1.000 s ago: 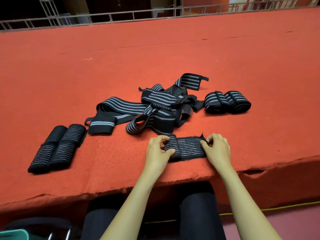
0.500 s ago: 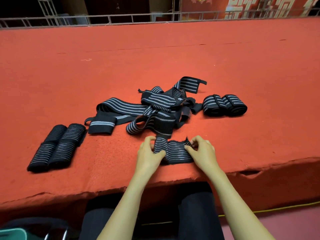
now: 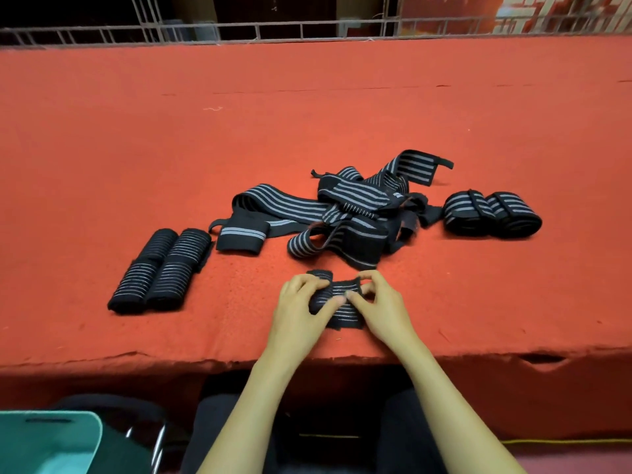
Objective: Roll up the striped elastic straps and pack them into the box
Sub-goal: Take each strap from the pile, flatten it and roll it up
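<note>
Together both hands (image 3: 301, 307) (image 3: 379, 307) grip a half-rolled strap (image 3: 337, 299).

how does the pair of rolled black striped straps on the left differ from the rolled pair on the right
The left pair of rolled straps is long and slim; the right pair of rolled straps is short and fat. Left pair: many fine stripes; right pair: few broad ones. Both are black, lying side by side on the red cloth.
</note>
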The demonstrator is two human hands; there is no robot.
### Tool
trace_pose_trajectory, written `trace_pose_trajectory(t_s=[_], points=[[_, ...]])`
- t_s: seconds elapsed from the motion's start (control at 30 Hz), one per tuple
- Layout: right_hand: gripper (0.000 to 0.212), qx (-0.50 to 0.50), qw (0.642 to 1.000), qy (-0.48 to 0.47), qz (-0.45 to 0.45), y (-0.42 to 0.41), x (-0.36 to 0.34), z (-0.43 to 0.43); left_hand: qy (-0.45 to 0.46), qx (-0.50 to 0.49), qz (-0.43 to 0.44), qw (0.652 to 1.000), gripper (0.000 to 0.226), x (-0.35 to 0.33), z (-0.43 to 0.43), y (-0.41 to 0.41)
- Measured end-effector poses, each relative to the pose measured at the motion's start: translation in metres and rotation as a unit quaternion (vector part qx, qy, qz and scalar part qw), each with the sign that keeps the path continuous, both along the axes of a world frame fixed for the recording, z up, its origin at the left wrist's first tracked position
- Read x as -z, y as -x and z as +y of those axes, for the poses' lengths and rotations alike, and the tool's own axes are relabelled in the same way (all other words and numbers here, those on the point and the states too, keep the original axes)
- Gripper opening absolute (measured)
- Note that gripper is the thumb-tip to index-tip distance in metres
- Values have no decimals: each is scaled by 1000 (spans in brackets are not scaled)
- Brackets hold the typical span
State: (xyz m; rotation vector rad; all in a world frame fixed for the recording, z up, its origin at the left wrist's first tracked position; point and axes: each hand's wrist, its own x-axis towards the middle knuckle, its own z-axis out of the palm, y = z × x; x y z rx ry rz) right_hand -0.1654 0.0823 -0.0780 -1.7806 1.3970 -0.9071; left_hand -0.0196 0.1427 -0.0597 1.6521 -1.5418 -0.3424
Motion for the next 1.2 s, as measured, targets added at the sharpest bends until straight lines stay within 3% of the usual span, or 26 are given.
trace_pose_trajectory(t_s=[0.07, 0.2, 0.3, 0.4, 0.63, 0.8, 0.9, 0.97, 1.13, 1.2], points=[[22, -26, 1000, -7, -7, 7, -1, 1, -21, 34, 71, 997, 13, -5, 0, 2], [27, -31, 999, -4, 7, 9, 1, 1, -39, -2, 155, 987, 32, -7, -2, -1], [30, -25, 1000, 2, 11, 8, 5, 2, -98, -55, 144, 983, 39, -7, -5, -3], [30, -27, 1000, 8, 9, 7, 7, 3, -138, -47, 166, 975, 40, -8, -7, 2], [21, -6, 999, -13, -53, 18, -3, 4, -14, -26, 20, 999, 45, -4, -9, 46], [20, 13, 999, -28, -21, 45, -12, -2, -59, 73, 90, 992, 61, 0, -10, 46], [15, 6, 998, -65, 1, 57, -20, -8, -52, 101, 154, 982, 23, -3, -9, 44], [16, -23, 992, -125, -4, 60, -27, -10, -44, 80, 165, 982, 13, -2, -11, 44], [41, -82, 988, -129, 15, 55, -38, -6, -135, 47, 263, 954, 55, -3, -12, 46], [51, -98, 992, -76, -15, 52, -41, -1, -105, 65, 302, 945, 64, -5, -9, 42]])
